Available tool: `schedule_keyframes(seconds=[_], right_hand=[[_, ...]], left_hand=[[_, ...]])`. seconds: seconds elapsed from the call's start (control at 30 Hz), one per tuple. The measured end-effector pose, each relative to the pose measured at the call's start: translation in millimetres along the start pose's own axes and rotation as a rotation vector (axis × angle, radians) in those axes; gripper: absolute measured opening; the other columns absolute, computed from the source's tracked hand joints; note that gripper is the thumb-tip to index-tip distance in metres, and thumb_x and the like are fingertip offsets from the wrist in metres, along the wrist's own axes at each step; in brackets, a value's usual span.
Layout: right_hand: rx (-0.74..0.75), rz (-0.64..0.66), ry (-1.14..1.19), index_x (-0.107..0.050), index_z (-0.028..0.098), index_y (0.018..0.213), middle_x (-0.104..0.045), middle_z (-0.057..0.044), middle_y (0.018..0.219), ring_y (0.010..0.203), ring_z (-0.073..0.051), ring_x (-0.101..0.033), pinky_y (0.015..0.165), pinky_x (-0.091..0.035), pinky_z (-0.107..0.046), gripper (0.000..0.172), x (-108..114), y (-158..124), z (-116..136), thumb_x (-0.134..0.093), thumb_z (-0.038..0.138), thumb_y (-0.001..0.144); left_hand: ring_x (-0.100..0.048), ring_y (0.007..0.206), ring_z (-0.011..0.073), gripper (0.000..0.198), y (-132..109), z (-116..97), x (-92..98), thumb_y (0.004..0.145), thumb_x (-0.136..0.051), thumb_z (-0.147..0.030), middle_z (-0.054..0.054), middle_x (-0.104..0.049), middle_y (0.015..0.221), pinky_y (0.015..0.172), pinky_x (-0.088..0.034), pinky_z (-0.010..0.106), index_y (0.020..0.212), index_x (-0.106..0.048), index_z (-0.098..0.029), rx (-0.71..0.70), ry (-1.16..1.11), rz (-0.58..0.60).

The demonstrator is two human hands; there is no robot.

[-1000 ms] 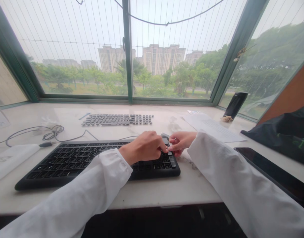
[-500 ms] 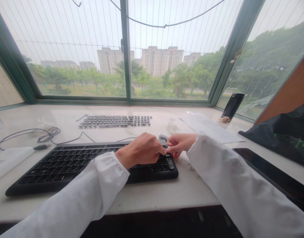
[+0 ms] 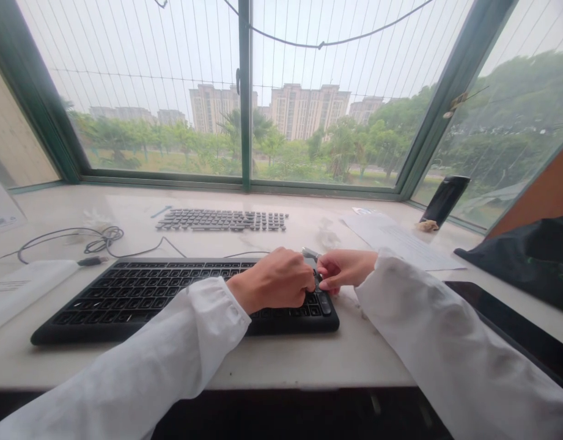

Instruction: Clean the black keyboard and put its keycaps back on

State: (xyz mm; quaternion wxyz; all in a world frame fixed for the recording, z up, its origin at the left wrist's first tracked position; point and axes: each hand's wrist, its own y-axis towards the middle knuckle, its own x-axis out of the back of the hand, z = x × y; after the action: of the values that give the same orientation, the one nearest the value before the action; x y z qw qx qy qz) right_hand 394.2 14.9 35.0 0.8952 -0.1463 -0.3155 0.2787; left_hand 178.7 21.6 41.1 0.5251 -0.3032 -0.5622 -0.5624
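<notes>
Both hands stay on the keyboard's corner!

Barely a shift from a half-second ago: the keyboard (image 3: 125,293) sits on the near part of the surface (image 3: 272,370), and the work, it seems, remains at its far right corner. The left hand (image 3: 274,280) is curled there, fingertips hidden; no telling what it grips. The right hand (image 3: 346,269) bends thumb and fingers in close, its grip unclear too, a silvery piece (image 3: 310,252) beside it. Behind, loose keycaps (image 3: 221,220) lie in rows!
</notes>
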Motion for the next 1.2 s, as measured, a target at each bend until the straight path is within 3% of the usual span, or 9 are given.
schedule_keyframes(seconds=[0.17,0.3,0.4,0.57,1.2], right_hand=[[-0.033,-0.004,-0.005,-0.047,0.019,0.073,-0.063,0.003,0.062,0.065,-0.014,-0.063,0.066,-0.052,-0.029,0.064,3,-9,8,-0.079,0.068,0.047],[-0.008,-0.197,-0.026,-0.048,0.018,0.076,-0.066,-0.002,0.07,0.064,-0.014,-0.063,0.064,-0.052,-0.029,0.062,7,-18,16,-0.075,0.07,0.055],[0.047,-0.257,-0.053,-0.042,0.021,0.074,-0.06,0.002,0.059,0.053,-0.011,-0.056,0.053,-0.046,-0.026,0.06,6,-17,18,-0.076,0.067,0.058],[-0.032,-0.202,-0.105,-0.031,0.024,0.072,-0.057,0.007,0.051,0.041,-0.006,-0.041,0.041,-0.032,-0.023,0.063,1,-8,16,-0.083,0.053,0.054],[0.02,-0.113,-0.076,-0.024,0.024,0.071,-0.057,0.007,0.052,0.041,-0.006,-0.042,0.041,-0.03,-0.022,0.063,0,-7,17,-0.081,0.048,0.058]], left_hand=[[-0.066,0.062,0.0162,0.037,-1,6,-0.9,0.069,-0.05,-0.008,0.001,-0.073,0.069,0.056,-0.045,0.024,0.082,-0.077,-0.029,0.063,-0.09,-0.056],[-0.067,0.066,0.0165,0.042,-2,11,1.4,0.07,-0.048,-0.006,0.005,-0.074,0.071,0.061,-0.049,0.025,0.092,-0.078,-0.026,0.192,-0.074,-0.112],[-0.068,0.065,0.018,0.042,-2,14,2.1,0.069,-0.047,-0.007,0.006,-0.074,0.072,0.06,-0.048,0.027,0.091,-0.078,-0.025,0.275,-0.043,-0.119],[-0.069,0.067,0.0202,0.042,-2,16,0.5,0.068,-0.048,-0.009,0.005,-0.076,0.076,0.058,-0.047,0.028,0.091,-0.078,-0.027,0.319,-0.032,-0.119],[-0.067,0.064,0.0179,0.04,-2,19,-0.9,0.068,-0.049,-0.006,0.004,-0.074,0.07,0.057,-0.043,0.027,0.085,-0.079,-0.027,0.353,-0.027,-0.168]])
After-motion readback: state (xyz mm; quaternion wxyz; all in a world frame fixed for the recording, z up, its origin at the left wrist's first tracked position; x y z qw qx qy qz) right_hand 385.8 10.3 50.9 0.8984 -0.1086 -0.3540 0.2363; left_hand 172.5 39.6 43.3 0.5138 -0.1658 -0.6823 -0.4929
